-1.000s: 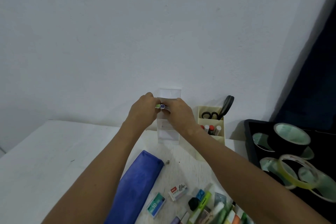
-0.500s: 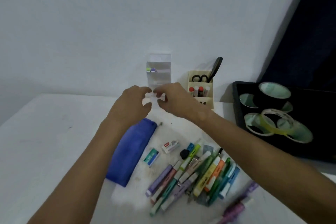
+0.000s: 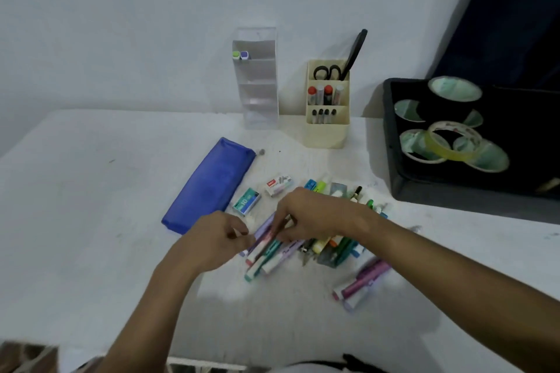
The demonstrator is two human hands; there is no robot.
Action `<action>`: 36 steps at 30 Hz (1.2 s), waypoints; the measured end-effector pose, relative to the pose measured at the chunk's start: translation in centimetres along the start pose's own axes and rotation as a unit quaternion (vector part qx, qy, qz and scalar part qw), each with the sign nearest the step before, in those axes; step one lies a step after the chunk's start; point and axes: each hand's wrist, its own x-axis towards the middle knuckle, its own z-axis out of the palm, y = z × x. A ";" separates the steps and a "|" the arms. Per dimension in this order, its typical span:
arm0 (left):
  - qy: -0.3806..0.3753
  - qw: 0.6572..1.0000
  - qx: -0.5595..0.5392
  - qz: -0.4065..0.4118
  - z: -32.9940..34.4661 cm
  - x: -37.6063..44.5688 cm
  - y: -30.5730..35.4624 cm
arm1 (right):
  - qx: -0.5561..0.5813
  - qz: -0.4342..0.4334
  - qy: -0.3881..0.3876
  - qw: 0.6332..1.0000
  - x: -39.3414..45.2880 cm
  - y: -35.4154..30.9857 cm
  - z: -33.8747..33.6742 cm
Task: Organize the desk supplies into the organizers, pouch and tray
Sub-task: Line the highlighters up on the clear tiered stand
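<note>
A pile of coloured markers and highlighters (image 3: 330, 247) lies on the white desk in front of me. My right hand (image 3: 315, 215) reaches over the pile, its fingertips pinched on a marker at the left side. My left hand (image 3: 216, 241) is beside it with curled fingers touching the end of a lilac marker (image 3: 263, 228); its grip is blurred. The clear tiered organizer (image 3: 257, 94) stands at the wall with two markers (image 3: 241, 55) in its top tier. The blue pouch (image 3: 212, 188) lies left of the pile. The black tray (image 3: 394, 160) sits at the right.
A cream organizer (image 3: 327, 130) holds scissors (image 3: 327, 72) and glue sticks. Tape rolls (image 3: 448, 145) lie in the tray. Two small staple boxes (image 3: 247, 201) sit between pouch and pile. Pink and purple markers (image 3: 360, 285) lie apart, nearer me.
Both hands left the clear organizer, where two markers now rest in the top tier, and came down to the marker pile. My view tilted down to the desk.
</note>
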 end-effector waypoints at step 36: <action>0.406 0.864 -0.264 0.136 -17.8 1.6 7.3 | 0.163 -0.032 0.508 0.845 3.4 -1.8 -17.6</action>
